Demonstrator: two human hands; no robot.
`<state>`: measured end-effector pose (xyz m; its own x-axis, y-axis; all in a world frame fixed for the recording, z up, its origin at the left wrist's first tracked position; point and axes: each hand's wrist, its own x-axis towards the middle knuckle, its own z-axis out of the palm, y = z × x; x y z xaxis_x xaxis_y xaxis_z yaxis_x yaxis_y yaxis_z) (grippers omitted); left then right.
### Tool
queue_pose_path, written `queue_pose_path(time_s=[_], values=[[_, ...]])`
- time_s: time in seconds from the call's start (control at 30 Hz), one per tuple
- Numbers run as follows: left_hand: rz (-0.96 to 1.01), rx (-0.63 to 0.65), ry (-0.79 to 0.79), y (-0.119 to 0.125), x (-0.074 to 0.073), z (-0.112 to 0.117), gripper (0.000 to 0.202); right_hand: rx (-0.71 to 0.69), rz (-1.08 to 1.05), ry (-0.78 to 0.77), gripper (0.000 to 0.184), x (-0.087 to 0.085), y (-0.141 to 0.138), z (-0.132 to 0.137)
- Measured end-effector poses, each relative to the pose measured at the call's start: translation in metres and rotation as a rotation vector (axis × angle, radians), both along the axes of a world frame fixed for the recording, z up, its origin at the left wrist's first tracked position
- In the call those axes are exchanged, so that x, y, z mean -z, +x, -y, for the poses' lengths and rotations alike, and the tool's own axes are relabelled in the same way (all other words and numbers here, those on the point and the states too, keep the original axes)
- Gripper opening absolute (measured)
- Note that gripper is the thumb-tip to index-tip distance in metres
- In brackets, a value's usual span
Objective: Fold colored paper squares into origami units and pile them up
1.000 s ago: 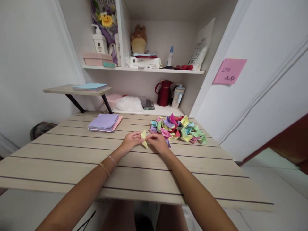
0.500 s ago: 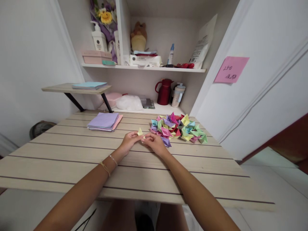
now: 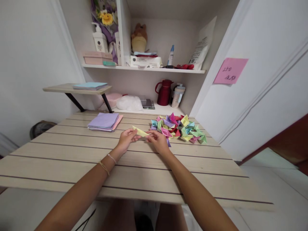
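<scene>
A small folded piece of yellow paper (image 3: 140, 131) is stretched between my two hands, a little above the tabletop. My left hand (image 3: 126, 140) pinches its left end between thumb and fingers. Its right end is pinched by my right hand (image 3: 157, 140). The paper looks long and narrow, pointed at the ends; its finer folds are too small to make out. Just beyond my right hand lies a heap of folded paper boats (image 3: 186, 130) in pink, purple, yellow, green, blue and red.
A stack of purple and pink paper (image 3: 104, 122) lies at the back left of the slatted table (image 3: 154, 173). Above it, a small raised shelf (image 3: 56, 88) holds blue paper (image 3: 90, 85). A red jug (image 3: 164, 93) and a pale tumbler (image 3: 178, 96) stand at the back.
My hands have moved apart, the left one shifting slightly left. The yellow paper, mostly covered by my fingers before, now shows stretched out lengthwise between them.
</scene>
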<state>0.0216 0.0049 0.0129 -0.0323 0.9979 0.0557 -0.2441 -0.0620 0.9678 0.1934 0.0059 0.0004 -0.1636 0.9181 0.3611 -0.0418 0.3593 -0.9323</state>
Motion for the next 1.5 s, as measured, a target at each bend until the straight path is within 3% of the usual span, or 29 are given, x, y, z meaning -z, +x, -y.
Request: queue_pose_path(time_s=[0.23,0.4,0.5,0.6,0.67,0.8,0.9,1.07,1.5], values=[[0.049,0.064,-0.028,0.002,0.002,0.000,0.027,0.112,0.150,0.182,0.021,-0.005,0.003,0.003],[-0.051,0.003,0.058,-0.006,-0.002,-0.005,0.037,0.265,0.262,0.316,0.021,-0.017,0.011,0.007],[-0.355,-0.182,0.248,-0.021,-0.009,-0.008,0.036,0.457,0.315,0.388,0.023,-0.026,0.023,0.007],[-0.856,-0.392,0.441,-0.041,-0.017,-0.008,0.029,0.654,0.384,0.408,0.027,-0.030,0.037,0.003],[-1.130,-0.516,0.506,-0.053,-0.020,-0.007,0.035,0.760,0.407,0.399,0.029,-0.030,0.047,0.000],[-1.491,-0.687,0.379,-0.071,-0.019,-0.008,0.047,0.937,0.369,0.314,0.033,-0.028,0.064,-0.007],[-1.631,-0.666,0.185,-0.081,-0.016,-0.011,0.039,0.970,0.331,0.212,0.037,-0.027,0.073,-0.011],[-1.700,-0.614,0.084,-0.091,-0.016,-0.014,0.030,0.888,0.216,0.140,0.043,-0.026,0.079,-0.017],[-1.521,-0.806,0.109,-0.094,-0.017,-0.013,0.031,0.823,0.086,0.155,0.036,-0.024,0.076,-0.020]])
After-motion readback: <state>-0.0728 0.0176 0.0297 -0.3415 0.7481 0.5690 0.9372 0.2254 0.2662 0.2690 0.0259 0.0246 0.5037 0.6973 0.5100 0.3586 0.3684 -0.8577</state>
